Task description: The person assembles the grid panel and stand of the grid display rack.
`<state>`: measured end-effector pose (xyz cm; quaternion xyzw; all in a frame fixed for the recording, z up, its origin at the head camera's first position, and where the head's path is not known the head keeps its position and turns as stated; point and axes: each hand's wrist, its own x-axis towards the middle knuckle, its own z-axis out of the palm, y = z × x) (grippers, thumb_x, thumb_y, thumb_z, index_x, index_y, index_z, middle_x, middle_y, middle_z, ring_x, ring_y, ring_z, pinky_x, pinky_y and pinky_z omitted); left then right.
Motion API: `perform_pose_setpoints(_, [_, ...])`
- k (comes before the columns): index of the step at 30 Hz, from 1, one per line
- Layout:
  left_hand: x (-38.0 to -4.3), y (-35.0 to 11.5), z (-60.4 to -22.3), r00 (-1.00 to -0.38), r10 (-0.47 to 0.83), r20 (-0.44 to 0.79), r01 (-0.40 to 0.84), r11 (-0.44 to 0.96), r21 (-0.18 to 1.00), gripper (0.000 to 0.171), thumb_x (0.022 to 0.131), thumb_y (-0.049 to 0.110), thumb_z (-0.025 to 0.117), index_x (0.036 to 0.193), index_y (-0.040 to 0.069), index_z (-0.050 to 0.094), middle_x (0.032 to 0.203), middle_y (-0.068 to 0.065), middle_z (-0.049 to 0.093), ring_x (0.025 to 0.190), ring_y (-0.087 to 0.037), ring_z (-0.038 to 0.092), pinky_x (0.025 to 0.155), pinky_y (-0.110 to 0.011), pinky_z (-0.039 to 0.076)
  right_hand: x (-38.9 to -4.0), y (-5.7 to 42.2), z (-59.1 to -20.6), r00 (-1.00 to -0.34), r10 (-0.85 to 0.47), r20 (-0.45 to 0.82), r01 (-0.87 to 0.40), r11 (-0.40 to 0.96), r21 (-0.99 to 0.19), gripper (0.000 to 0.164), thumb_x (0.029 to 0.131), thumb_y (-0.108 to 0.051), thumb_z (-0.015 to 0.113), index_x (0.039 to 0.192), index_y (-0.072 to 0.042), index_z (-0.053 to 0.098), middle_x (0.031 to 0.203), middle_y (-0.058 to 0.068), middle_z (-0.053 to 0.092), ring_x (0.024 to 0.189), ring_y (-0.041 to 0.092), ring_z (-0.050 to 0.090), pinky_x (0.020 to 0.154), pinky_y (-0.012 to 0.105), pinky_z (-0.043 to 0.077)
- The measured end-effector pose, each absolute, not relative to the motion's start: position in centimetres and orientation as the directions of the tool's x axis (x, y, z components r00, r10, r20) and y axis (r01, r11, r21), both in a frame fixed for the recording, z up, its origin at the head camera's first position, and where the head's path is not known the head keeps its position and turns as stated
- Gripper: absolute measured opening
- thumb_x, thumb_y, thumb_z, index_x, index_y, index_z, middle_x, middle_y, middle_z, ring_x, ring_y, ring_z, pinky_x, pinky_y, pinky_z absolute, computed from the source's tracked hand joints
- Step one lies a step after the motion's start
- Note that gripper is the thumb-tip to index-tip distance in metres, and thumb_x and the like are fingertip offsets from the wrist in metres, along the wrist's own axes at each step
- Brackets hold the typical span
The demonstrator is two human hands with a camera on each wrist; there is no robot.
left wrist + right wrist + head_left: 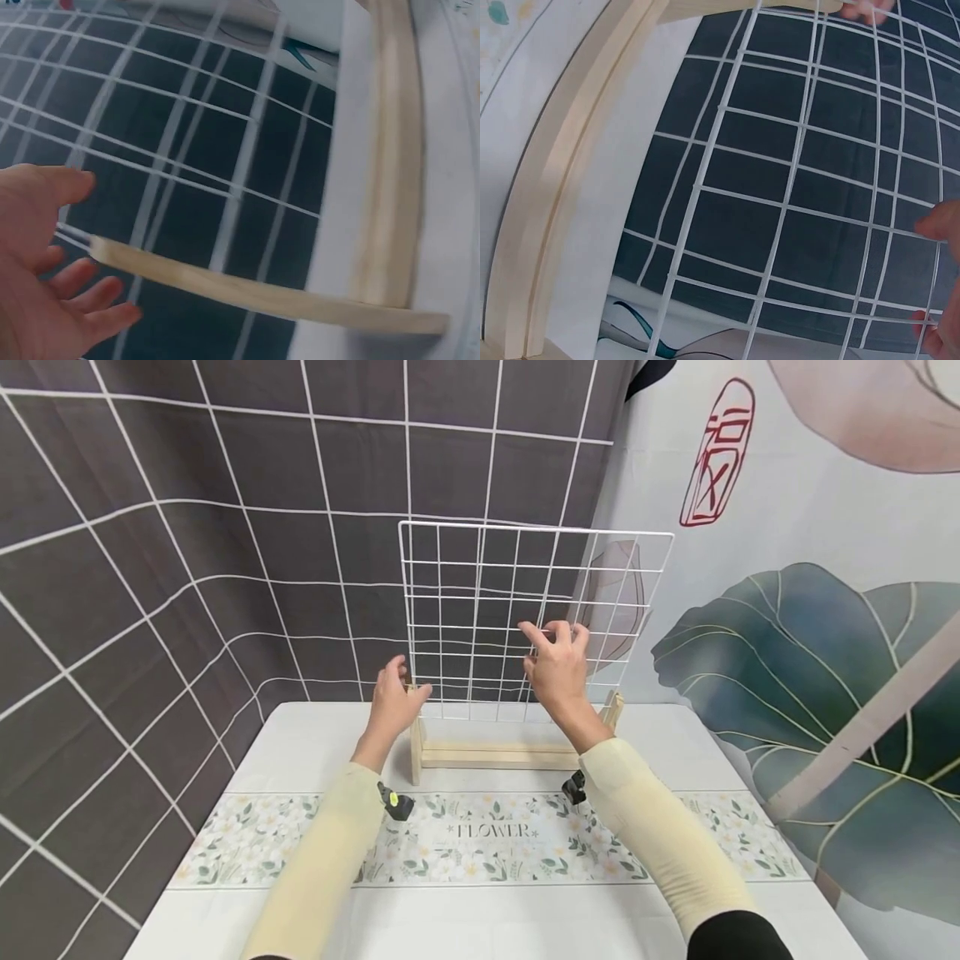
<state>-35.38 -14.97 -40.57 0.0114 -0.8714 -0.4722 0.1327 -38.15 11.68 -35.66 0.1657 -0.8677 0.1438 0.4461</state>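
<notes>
A white wire grid panel (480,585) stands upright in a pale wooden stand (491,753) at the back of a white table (300,743). My left hand (397,697) hovers with relaxed, spread fingers at the top of the stand's left upright (247,289); whether it touches the wood is unclear. My right hand (557,662) is raised to the lower right part of the grid, and its curled fingertips (939,223) pinch the wires (795,187). The left wrist view shows the open left palm (45,277) beside the grid (187,135) and the base rail (390,165).
A floral runner (487,839) printed FLOWER crosses the table in front of the stand. A dark checked backdrop (150,568) hangs behind and to the left. A leaf-print cloth (810,652) hangs on the right. The wooden base rails (570,172) lie along the tabletop.
</notes>
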Motion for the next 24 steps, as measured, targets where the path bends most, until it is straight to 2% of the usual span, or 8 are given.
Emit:
perform_pose_setpoints(6, [-35.5, -14.0, -37.3, -0.904, -0.191, 0.382, 0.242, 0.508, 0.827, 0.089, 0.092, 0.031, 0.073, 0.16, 0.008, 0.021, 0.153, -0.021, 0.04, 0.137, -0.039, 0.05, 0.115, -0.05, 0.044, -38.1, 11.7, -35.8, -0.547, -0.165, 0.82, -0.413, 0.906, -0.094, 0.051, 0.08, -0.005, 0.079, 0.127, -0.021, 0.069, 0.116, 0.021, 0.06, 0.117, 0.048, 0.052, 0.109, 0.059, 0.044])
perform_pose_setpoints(12, [-35.6, -12.4, -34.7, -0.873, -0.182, 0.453, 0.317, 0.494, 0.809, 0.094, 0.09, 0.028, 0.075, 0.162, 0.011, 0.017, 0.152, -0.019, 0.044, 0.132, -0.038, 0.056, 0.107, -0.051, 0.05, -38.2, 11.8, -36.0, -0.543, -0.162, 0.824, -0.404, 0.911, -0.087, 0.051, 0.079, -0.005, 0.08, 0.127, -0.021, 0.069, 0.116, 0.02, 0.059, 0.117, 0.048, 0.052, 0.108, 0.059, 0.046])
perform_pose_setpoints(18, [-35.9, -10.8, -33.3, -0.857, -0.25, 0.45, 0.257, 0.549, 0.795, 0.102, 0.087, 0.027, 0.078, 0.163, 0.015, 0.011, 0.149, -0.013, 0.05, 0.121, -0.036, 0.064, 0.089, -0.052, 0.057, -38.2, 11.8, -36.0, -0.547, -0.159, 0.822, -0.404, 0.91, -0.093, 0.052, 0.079, -0.005, 0.08, 0.127, -0.021, 0.069, 0.116, 0.02, 0.059, 0.118, 0.049, 0.051, 0.103, 0.059, 0.05])
perform_pose_setpoints(21, [-36.0, -10.2, -33.0, -0.84, -0.308, 0.448, 0.203, 0.586, 0.785, 0.103, 0.086, 0.026, 0.08, 0.163, 0.018, 0.012, 0.144, -0.008, 0.054, 0.109, -0.037, 0.067, 0.08, -0.054, 0.056, -38.2, 11.8, -36.0, -0.546, -0.158, 0.823, -0.404, 0.91, -0.093, 0.051, 0.079, -0.005, 0.079, 0.127, -0.021, 0.07, 0.115, 0.02, 0.06, 0.118, 0.049, 0.051, 0.101, 0.059, 0.051])
perform_pose_setpoints(24, [-36.2, -9.9, -32.8, -0.818, -0.358, 0.451, 0.16, 0.612, 0.775, 0.101, 0.086, 0.026, 0.08, 0.162, 0.02, 0.014, 0.138, -0.004, 0.058, 0.099, -0.039, 0.067, 0.076, -0.055, 0.055, -38.1, 11.7, -35.9, -0.54, -0.16, 0.826, -0.406, 0.91, -0.089, 0.052, 0.079, -0.005, 0.079, 0.127, -0.022, 0.07, 0.115, 0.02, 0.06, 0.118, 0.049, 0.051, 0.101, 0.059, 0.051])
